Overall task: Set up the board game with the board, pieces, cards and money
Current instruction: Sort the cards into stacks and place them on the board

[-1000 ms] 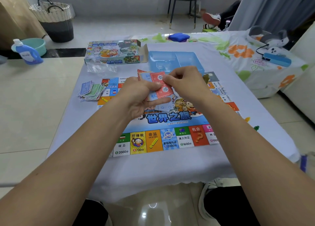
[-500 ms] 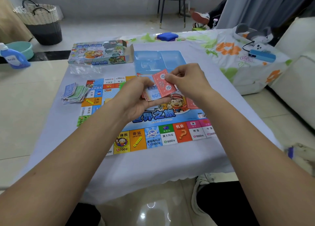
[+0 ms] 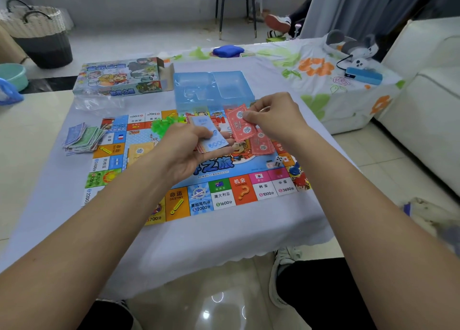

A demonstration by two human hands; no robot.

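Observation:
The colourful game board [image 3: 224,195] lies flat on the white-clothed table. My left hand [image 3: 189,152] holds a small stack of play money [image 3: 211,136] above the board's middle, a blue note on top. My right hand [image 3: 276,118] pinches a single red note [image 3: 237,126] by its upper edge, lifted just right of the stack. More red notes [image 3: 261,145] lie on the board under it. A pile of blue and green notes [image 3: 82,137] sits left of the board. Green plastic pieces [image 3: 164,124], a die [image 3: 278,160] and a blue token [image 3: 295,170] rest on the board.
The game box [image 3: 119,78] and its clear blue plastic insert [image 3: 214,88] lie behind the board, with a crumpled plastic bag [image 3: 99,104] beside them. A floral-clothed table with a blue device [image 3: 363,75] stands at the right, a white sofa [image 3: 428,100] further right.
My right hand has drawn the red note off the stack and moved it to the right and up. A blue note now shows on top of the stack. The camera has shifted left.

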